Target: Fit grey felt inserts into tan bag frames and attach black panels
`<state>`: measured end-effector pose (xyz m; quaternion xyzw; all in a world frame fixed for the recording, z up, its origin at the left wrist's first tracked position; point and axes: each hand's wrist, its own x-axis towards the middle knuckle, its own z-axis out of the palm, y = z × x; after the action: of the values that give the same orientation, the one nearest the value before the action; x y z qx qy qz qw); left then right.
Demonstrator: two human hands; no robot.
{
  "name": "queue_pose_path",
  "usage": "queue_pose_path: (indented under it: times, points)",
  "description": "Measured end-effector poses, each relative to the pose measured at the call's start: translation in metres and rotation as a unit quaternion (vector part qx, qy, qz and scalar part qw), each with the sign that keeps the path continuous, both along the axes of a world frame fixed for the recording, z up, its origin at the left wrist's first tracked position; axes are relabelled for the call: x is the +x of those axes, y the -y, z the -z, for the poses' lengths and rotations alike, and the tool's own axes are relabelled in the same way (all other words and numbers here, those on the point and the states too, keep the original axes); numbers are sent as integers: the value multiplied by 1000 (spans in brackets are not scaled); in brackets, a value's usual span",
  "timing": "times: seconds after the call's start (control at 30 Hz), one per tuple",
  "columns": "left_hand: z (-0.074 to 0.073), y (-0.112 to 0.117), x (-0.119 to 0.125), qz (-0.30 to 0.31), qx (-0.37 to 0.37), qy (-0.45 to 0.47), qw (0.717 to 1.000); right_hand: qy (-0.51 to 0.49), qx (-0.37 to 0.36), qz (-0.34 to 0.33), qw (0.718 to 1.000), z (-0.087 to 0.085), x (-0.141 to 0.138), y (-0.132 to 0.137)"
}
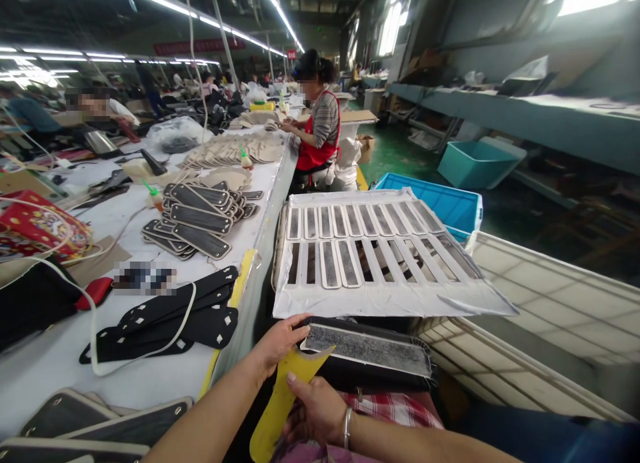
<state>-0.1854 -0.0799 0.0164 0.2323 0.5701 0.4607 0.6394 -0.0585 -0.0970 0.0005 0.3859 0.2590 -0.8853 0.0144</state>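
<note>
Curved yellow sheet (274, 409) lies clasped in right hand (320, 406); left hand (277, 343), grip unclear, touches mottled strip (370, 351).

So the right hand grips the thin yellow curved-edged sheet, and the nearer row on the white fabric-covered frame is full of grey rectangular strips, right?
Not full: the head view shows only two grey strips in the white frame's nearer row. The right hand does grip the yellow sheet.
</note>
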Motion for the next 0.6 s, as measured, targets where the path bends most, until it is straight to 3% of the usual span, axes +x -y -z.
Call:
queue_pose_path:
  times: [0.43, 0.6]
  points:
    - [5, -4, 15, -29, 65, -105, 992, -26, -29, -5, 999, 0, 12, -7]
    - [5, -2, 19, -22, 81, -154, 985, -47, -21, 1, 999, 8, 17, -9]
